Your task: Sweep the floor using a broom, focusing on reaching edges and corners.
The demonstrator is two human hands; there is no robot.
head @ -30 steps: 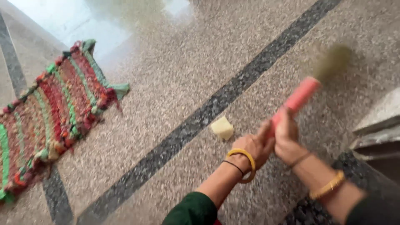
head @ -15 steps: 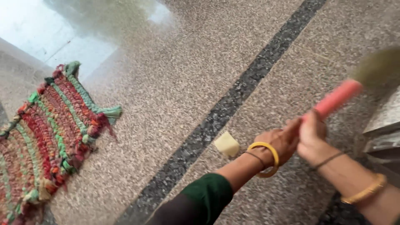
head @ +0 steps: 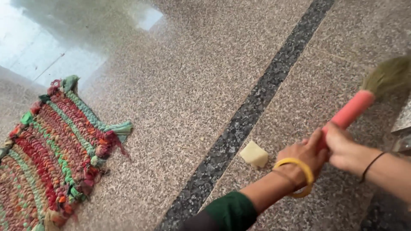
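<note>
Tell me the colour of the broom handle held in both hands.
The broom handle is pink-red, with olive-green bristles at its end; the head view shows it.

broom bristles (head: 389,77) blurred, cut by rt edge, rag rug (head: 55,149) cropped left

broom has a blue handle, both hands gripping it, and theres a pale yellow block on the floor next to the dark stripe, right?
Not quite: the broom handle is pink-red, not blue, as the head view shows. The rest holds: the left hand and right hand both grip it, and the pale yellow block lies on the floor beside the dark stripe.
</note>
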